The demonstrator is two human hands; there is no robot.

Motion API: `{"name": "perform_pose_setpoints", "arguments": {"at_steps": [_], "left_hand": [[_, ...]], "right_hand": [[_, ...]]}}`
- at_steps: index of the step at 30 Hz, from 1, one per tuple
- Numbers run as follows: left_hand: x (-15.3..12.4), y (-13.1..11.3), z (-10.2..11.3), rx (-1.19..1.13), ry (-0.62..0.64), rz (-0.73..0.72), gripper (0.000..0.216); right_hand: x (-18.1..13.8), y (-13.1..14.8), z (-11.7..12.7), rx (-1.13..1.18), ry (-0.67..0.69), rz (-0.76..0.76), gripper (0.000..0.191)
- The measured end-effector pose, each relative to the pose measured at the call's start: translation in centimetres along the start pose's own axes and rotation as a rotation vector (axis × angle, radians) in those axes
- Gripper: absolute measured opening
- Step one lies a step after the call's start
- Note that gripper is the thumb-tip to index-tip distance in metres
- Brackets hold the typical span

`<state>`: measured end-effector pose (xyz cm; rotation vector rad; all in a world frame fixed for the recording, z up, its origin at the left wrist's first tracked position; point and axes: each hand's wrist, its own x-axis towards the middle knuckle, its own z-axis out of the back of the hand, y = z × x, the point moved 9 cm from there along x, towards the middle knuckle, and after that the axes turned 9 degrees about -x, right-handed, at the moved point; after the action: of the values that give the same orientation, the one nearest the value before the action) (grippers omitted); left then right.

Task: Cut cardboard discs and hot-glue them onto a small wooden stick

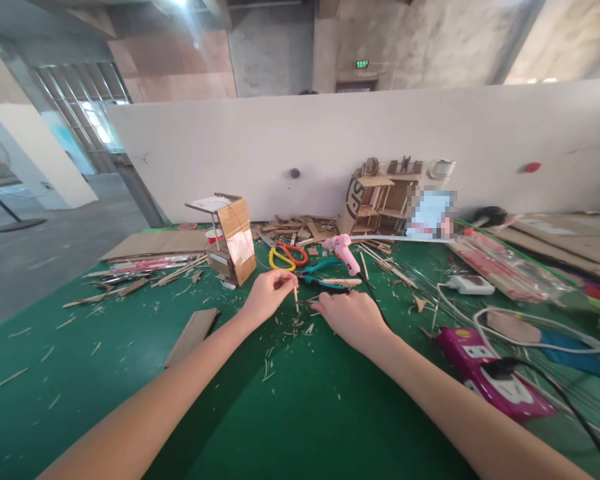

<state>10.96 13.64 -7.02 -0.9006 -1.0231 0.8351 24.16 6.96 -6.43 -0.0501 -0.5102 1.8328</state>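
Note:
My left hand [269, 294] pinches a thin wooden stick [296, 298], holding it upright on the green table [300, 413]. My right hand [351, 319] is closed just to the right of it, gripping a small dark tool whose tip points at the stick's base; I cannot make out what the tool is. Small wood shavings [295, 327] lie scattered under both hands.
Beyond the hands lie yellow and red scissors [285, 255], teal-handled pliers [325, 275] and a pink glue gun [344, 252]. A cardboard model [233, 247] stands at left, a cardboard shelf [380, 200] against the white wall. A pink power strip [485, 370] with cables is at right. A wood strip [193, 335] lies left.

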Motion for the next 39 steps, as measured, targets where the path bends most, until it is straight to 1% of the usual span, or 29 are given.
{"name": "perform_pose_setpoints", "arguments": {"at_steps": [3, 7, 9, 14, 16, 18, 20, 25, 31, 36, 39], "left_hand": [[0.0, 0.0, -0.1, -0.011, 0.007, 0.002, 0.020], [0.0, 0.5, 0.0, -0.052, -0.004, 0.035, 0.021], [0.1, 0.6, 0.0, -0.048, -0.006, 0.031, 0.021], [0.1, 0.4, 0.0, -0.024, -0.012, 0.001, 0.020], [0.0, 0.4, -0.1, -0.030, -0.015, 0.000, 0.019], [0.0, 0.4, -0.1, -0.042, -0.018, 0.004, 0.019], [0.0, 0.4, -0.1, -0.048, -0.020, 0.011, 0.020], [-0.1, 0.1, -0.1, -0.020, -0.017, -0.004, 0.021], [-0.1, 0.1, -0.1, -0.031, -0.012, -0.005, 0.021], [-0.1, 0.1, -0.1, -0.022, -0.022, -0.003, 0.022], [0.0, 0.2, -0.1, -0.022, -0.024, 0.001, 0.022]], "right_hand": [[0.1, -0.2, -0.2, 0.012, 0.012, -0.014, 0.041], [-0.2, 0.5, -0.6, 0.000, 0.055, 0.070, 0.039], [-0.2, 0.7, -0.6, -0.005, 0.054, 0.090, 0.040], [0.0, 0.1, 0.0, 0.001, 0.012, 0.005, 0.040], [0.1, 0.3, -0.1, -0.001, 0.036, 0.014, 0.039], [0.1, 0.6, -0.2, -0.014, 0.062, 0.055, 0.038], [0.0, 0.8, 0.0, -0.021, 0.066, 0.079, 0.039], [-0.1, 0.1, 0.4, -0.009, 0.042, -0.002, 0.042], [-0.4, 1.0, -0.1, -0.016, 0.091, 0.072, 0.039], [-0.3, 0.2, 0.7, -0.001, 0.060, -0.010, 0.042], [-0.4, 0.4, 0.5, -0.004, 0.089, 0.008, 0.040]]}}
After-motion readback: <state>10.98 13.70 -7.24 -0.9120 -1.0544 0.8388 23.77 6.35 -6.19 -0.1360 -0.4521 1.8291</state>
